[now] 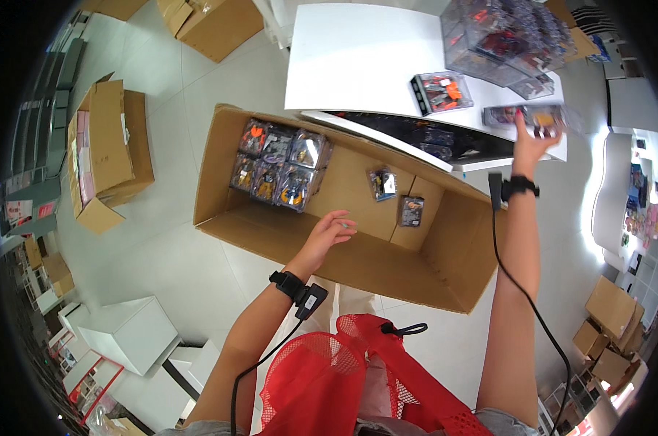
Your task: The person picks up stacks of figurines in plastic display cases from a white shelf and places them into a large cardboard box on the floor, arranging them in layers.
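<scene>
My right hand grips a clear plastic toy package over the right end of a white cabinet top. Another clear package with an orange toy lies on that top, left of the hand. My left hand holds nothing, fingers apart, above the open cardboard box. Inside the box, several clear toy packages stand stacked at the left end. Two small packages, one beside the other, lie on its bottom further right.
A tall stack of clear toy packages stands at the cabinet's back right. Below the top, a partly open white drawer holds dark packages. Another open carton stands on the floor at left, and a cardboard box lies behind.
</scene>
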A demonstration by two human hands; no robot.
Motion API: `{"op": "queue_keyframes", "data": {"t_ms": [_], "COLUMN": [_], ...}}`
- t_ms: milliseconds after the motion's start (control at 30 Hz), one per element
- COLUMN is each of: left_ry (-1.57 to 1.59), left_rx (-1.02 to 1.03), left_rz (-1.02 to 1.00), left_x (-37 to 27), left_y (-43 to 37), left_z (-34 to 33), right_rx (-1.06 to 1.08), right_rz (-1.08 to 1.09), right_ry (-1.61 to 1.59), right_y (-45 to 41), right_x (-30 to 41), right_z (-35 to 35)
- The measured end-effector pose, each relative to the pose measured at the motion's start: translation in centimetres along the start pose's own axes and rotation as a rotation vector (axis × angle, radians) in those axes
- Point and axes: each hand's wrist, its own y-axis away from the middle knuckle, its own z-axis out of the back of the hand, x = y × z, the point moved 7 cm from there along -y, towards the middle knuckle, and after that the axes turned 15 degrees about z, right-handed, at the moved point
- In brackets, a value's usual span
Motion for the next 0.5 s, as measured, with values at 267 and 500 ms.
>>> {"op": "queue_keyframes", "data": {"t_ms": [267, 500], "left_ry": [0.203, 0.742], "left_rx": [-0.4, -0.921], "left_rz": [-0.027, 0.408], "left_x": [1.1, 7.1], "left_y": [-2.2, -8.4], "left_z": [14.4, 30.6], "right_rx": [0.384, 0.779], "right_rz": [-0.655, -1.185], "right_ry": [-0.394, -0.461], "right_y": [21.9, 40.5], "right_x": [4.8, 7.3], "right_z": [5.1, -7.2]}}
